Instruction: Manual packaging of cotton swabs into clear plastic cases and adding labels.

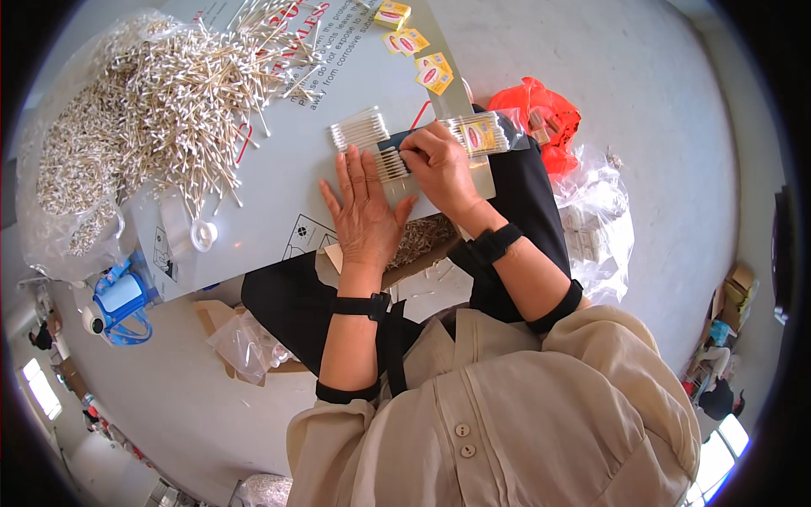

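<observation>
My left hand [367,207] lies flat with fingers spread, its fingertips at the left ends of a short row of cotton swabs [391,165] on a dark strip. At the right ends of that row my right hand [443,169] is closed, thumb and fingers pinched together; what they hold is hidden. Just beyond my left fingers lies another neat row of cotton swabs [359,128]. To the right of my right hand sits a clear pack of cotton swabs [498,135] with a yellow card [480,135] in it.
A big heap of loose cotton swabs [177,93] spills from a clear bag on the grey table [279,186]. Yellow cards [433,76] lie at the far edge, a tape roll [203,235] near left. Below my hands is a box of swabs [422,241]. Right stands a red bag [541,118].
</observation>
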A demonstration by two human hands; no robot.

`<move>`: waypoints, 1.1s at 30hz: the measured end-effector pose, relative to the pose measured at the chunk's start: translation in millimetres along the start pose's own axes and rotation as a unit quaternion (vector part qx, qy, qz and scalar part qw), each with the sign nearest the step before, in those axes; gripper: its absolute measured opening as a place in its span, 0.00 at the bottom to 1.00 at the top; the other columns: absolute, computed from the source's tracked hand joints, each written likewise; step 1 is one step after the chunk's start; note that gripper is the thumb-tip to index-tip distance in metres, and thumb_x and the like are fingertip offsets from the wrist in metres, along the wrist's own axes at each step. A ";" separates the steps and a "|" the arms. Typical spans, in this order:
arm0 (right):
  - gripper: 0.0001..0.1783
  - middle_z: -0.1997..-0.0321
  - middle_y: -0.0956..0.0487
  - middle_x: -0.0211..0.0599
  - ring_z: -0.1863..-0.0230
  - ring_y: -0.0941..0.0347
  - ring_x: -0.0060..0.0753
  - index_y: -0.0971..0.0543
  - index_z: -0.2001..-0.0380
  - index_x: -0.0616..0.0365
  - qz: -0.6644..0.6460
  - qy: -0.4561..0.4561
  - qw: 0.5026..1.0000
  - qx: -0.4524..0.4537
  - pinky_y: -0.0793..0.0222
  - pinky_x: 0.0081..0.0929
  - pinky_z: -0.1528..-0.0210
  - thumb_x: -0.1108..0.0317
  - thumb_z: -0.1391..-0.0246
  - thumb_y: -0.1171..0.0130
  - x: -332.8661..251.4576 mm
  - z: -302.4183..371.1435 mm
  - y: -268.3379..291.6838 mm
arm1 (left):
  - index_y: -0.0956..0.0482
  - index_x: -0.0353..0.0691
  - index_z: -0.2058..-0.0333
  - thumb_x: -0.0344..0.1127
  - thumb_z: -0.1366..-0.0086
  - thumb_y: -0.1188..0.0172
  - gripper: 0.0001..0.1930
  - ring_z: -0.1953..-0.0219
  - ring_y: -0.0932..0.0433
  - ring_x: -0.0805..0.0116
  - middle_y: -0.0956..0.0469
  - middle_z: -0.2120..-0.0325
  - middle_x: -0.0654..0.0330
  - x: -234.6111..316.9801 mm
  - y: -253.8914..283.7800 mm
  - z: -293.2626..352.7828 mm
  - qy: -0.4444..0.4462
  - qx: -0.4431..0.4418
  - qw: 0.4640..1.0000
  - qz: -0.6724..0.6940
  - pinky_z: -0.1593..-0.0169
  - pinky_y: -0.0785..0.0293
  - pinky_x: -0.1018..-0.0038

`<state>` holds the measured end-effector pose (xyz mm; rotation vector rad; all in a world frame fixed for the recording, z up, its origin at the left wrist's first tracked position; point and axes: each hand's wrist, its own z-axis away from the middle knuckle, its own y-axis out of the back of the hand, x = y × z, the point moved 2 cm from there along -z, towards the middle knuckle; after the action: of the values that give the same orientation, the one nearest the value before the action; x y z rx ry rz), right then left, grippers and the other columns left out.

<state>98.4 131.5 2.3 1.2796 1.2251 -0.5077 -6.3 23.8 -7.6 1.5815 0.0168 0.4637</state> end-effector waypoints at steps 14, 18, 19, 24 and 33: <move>0.03 0.70 0.25 0.41 0.66 0.26 0.47 0.21 0.71 0.58 0.117 0.058 0.982 -0.134 0.29 0.36 0.64 0.75 0.52 0.39 -7.2 -23.4 -5.7 | 0.53 0.33 0.31 0.61 0.38 0.45 0.48 0.27 0.59 0.50 0.54 0.29 0.48 -3.1 -1.6 1.8 -0.009 0.024 1.000 0.009 0.31 0.65 0.42; 0.04 0.67 0.25 0.39 0.66 0.25 0.40 0.20 0.67 0.59 0.085 0.059 0.992 -0.078 0.29 0.33 0.63 0.75 0.49 0.40 -5.4 -24.9 -7.1 | 0.53 0.34 0.31 0.60 0.37 0.46 0.47 0.27 0.60 0.50 0.56 0.29 0.46 -2.9 0.5 0.6 -0.012 0.023 1.000 0.007 0.30 0.66 0.44; 0.05 0.66 0.25 0.39 0.66 0.25 0.38 0.21 0.66 0.60 -0.002 0.022 0.999 -0.022 0.29 0.31 0.62 0.73 0.46 0.42 -7.2 -22.5 -5.1 | 0.54 0.34 0.31 0.57 0.35 0.47 0.45 0.27 0.60 0.49 0.56 0.30 0.45 -5.1 0.8 1.2 -0.003 0.038 0.998 0.044 0.29 0.65 0.47; 0.15 0.43 0.30 0.42 0.46 0.32 0.32 0.28 0.49 0.64 -0.234 -0.033 0.970 0.062 0.35 0.26 0.44 0.67 0.34 0.51 1.8 -1.8 -16.6 | 0.56 0.33 0.31 0.49 0.28 0.53 0.37 0.27 0.57 0.49 0.57 0.30 0.43 -21.1 3.9 -13.8 0.034 0.197 0.919 0.341 0.28 0.61 0.57; 0.21 0.32 0.37 0.42 0.33 0.40 0.32 0.33 0.40 0.66 -0.315 -0.054 0.947 0.040 0.44 0.27 0.31 0.65 0.30 0.56 3.6 4.1 -43.7 | 0.57 0.34 0.31 0.44 0.26 0.56 0.34 0.28 0.55 0.54 0.54 0.31 0.44 -8.6 -4.1 -34.4 0.087 0.218 0.765 0.600 0.28 0.57 0.62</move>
<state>64.0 116.3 -20.6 0.8894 1.5257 -1.0816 -23.4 54.4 -14.2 1.8416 -0.8549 1.7107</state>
